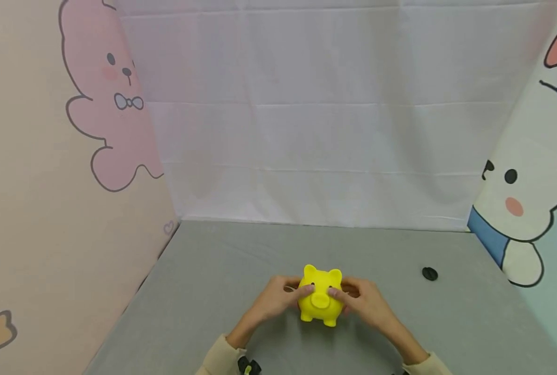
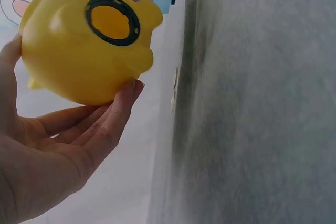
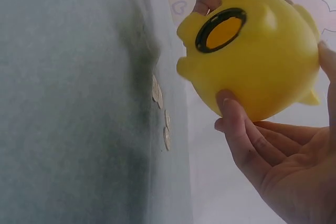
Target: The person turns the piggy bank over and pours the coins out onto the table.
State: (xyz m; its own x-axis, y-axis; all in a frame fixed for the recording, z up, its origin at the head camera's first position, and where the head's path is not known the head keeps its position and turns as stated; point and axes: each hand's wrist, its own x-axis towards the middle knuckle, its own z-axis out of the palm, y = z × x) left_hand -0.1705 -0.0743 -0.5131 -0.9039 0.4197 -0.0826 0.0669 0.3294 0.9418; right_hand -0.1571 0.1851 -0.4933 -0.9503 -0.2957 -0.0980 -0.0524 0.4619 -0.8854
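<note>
A yellow piggy bank (image 1: pixel 321 307) is held above the grey table, its snout towards the head camera. My left hand (image 1: pixel 275 298) grips one side, thumb on the face beside an eye. From the other side my right hand (image 1: pixel 364 303) grips it in the same way. Both wrist views show its underside, where a black ring (image 3: pixel 199 40) surrounds an uncovered round hole. Several coins (image 3: pixel 157 92) lie on the table in the right wrist view; in the head view they are hidden. Apart from the hands, a small black round cap (image 1: pixel 430 274) lies on the table's right part.
The grey cloth-covered table (image 1: pixel 203 291) meets a white curtain (image 1: pixel 306 130) at the back. Side walls with a pink bear drawing (image 1: pixel 105 114) and a white cartoon animal (image 1: pixel 527 187) bound it left and right.
</note>
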